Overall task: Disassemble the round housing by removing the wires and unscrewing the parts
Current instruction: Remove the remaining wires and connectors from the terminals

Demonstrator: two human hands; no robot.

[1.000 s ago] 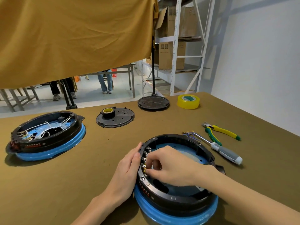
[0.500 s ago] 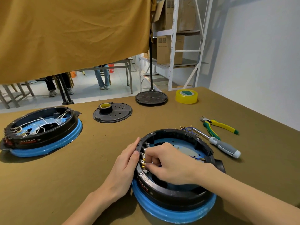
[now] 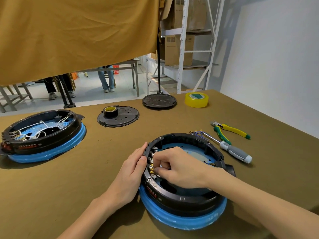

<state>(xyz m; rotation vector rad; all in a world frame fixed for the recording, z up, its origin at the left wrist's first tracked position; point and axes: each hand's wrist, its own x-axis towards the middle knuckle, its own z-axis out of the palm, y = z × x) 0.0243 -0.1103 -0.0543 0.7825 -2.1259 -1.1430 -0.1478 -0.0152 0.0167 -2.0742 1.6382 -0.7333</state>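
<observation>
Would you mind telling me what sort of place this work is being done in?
Most likely a small workshop or assembly room with storage. A cloth-covered workbench carries a screwdriver and pliers beside an opened round housing, and metal shelving behind holds cardboard boxes.

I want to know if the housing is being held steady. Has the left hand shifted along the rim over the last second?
No. The left hand stays pressed flat against the housing rim's outer left side, beside the terminal row.
</observation>
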